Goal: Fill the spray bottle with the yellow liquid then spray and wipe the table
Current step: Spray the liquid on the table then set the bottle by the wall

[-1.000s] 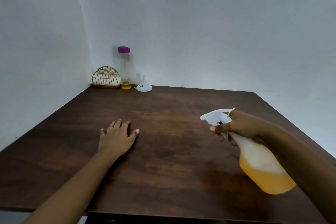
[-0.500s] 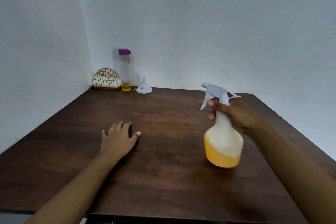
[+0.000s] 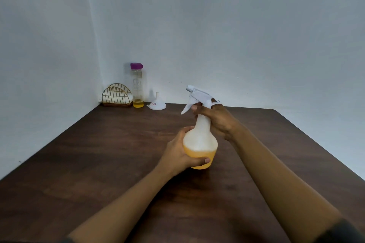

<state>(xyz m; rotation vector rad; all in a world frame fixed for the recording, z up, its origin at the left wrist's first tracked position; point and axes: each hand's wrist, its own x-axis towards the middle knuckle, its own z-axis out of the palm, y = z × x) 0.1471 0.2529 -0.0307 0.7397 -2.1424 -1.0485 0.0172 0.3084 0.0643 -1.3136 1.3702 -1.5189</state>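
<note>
A white spray bottle [image 3: 200, 140] stands upright near the middle of the dark wooden table [image 3: 102, 156], its lower part filled with yellow liquid. My left hand [image 3: 178, 154] wraps around the bottle's wide base, thumb across the front. My right hand [image 3: 216, 120] grips the neck just under the white trigger head, whose nozzle points left and away. At the back left corner stands a clear bottle [image 3: 137, 85] with a purple cap and a little yellow liquid at its bottom.
A white funnel [image 3: 157, 103] lies mouth-down beside the clear bottle. A gold wire napkin holder [image 3: 117, 95] with white napkins sits in the corner. White walls close off the table's far and left sides.
My right hand has brought the spray bottle from tilted at the right to upright at the table's middle. My left hand has left the tabletop and taken hold of the bottle's base.
</note>
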